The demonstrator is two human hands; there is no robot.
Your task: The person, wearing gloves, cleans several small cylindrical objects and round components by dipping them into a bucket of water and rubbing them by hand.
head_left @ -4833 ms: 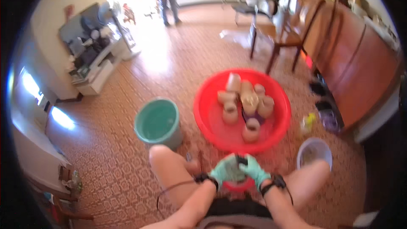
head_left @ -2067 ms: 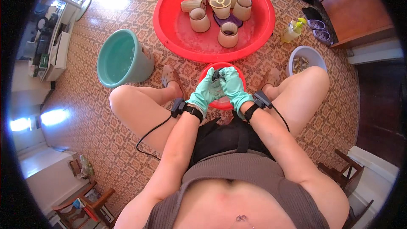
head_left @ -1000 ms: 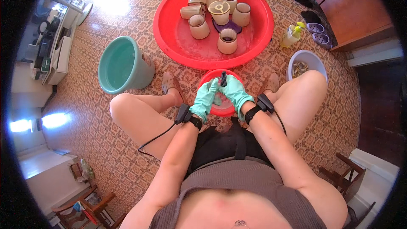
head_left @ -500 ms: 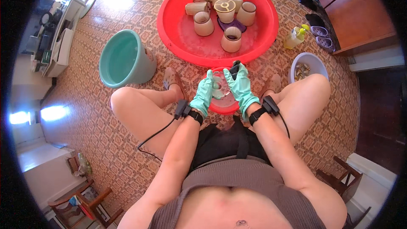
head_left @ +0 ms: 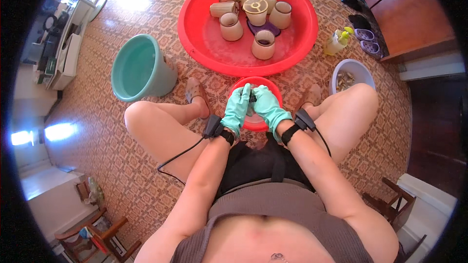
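Note:
Both of my hands wear mint-green rubber gloves and meet over a small red basin (head_left: 274, 87) between my feet. My left hand (head_left: 236, 109) is closed around a clear, glass-like piece, now mostly hidden by the gloves. Against it, my right hand (head_left: 268, 106) presses a black cloth (head_left: 252, 98), with its fingers curled. Only a dark bit of the cloth shows between the two hands. Water-like pale liquid appears low in the small basin.
A large red tub (head_left: 214, 61) ahead holds several pleated lampshades (head_left: 231, 27) and a purple cloth (head_left: 272, 30). At left stands a teal bucket (head_left: 163, 75). To the right are a yellow pump bottle (head_left: 336, 44), a lavender bowl (head_left: 353, 70) of small pieces and clogs (head_left: 370, 47).
My right hand has brought the black cloth down and in against the clear piece. My left hand has closed in from the other side, and the piece is now mostly covered.

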